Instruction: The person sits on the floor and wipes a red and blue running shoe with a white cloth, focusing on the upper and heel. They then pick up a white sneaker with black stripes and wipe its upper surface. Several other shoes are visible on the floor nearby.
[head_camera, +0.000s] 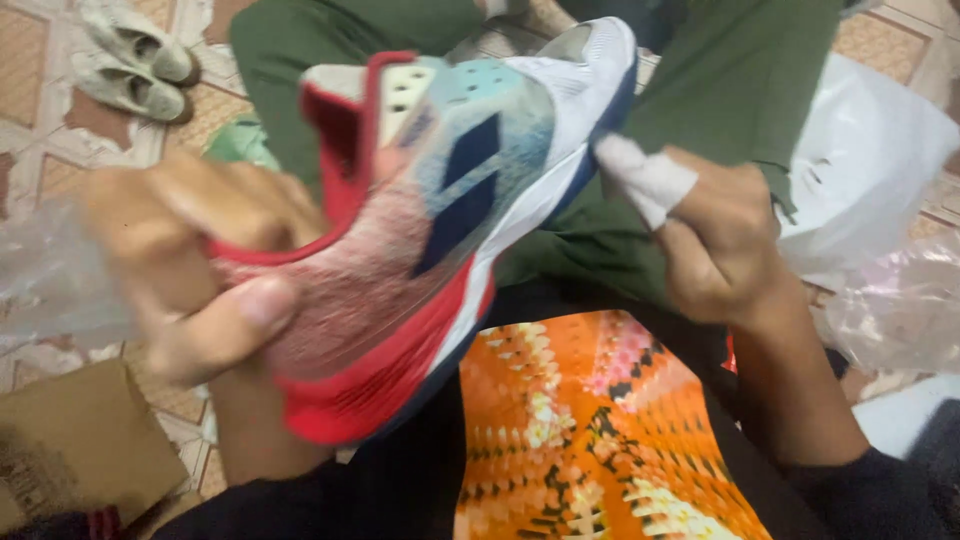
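Note:
A multicoloured sports shoe (450, 200), red, white, light blue and navy, is held up close over my lap, its toe pointing up and right. My left hand (190, 250) grips the heel end, thumb pressed on the reddish knit side. My right hand (715, 235) is at the white toe edge; its index finger is wrapped in white cloth or tape and touches the sole rim there. The picture is blurred by motion.
An orange patterned cloth (590, 430) lies over my lap, with green trousers (720, 90) beyond it. A pair of pale worn shoes (135, 60) sits on the tiled floor at top left. Clear plastic bags (890, 300) lie at right, and brown cardboard (85, 440) at bottom left.

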